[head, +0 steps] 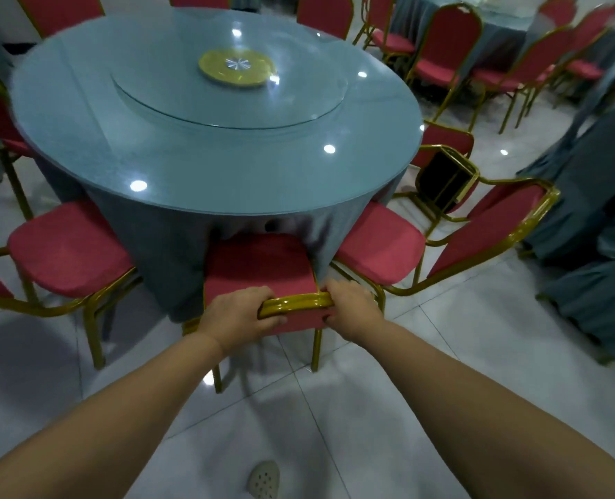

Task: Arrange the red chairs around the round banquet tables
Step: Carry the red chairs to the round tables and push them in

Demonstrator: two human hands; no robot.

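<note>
With the left hand and right hand each in a clenched grip on the gold top rail of the red chair, whose seat meets the round worktop, the rigid frame should slide as one piece.

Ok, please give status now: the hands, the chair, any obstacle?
Left hand and right hand grip backrest of red chair. Seat under round table. Tipped chair lies right.
</note>
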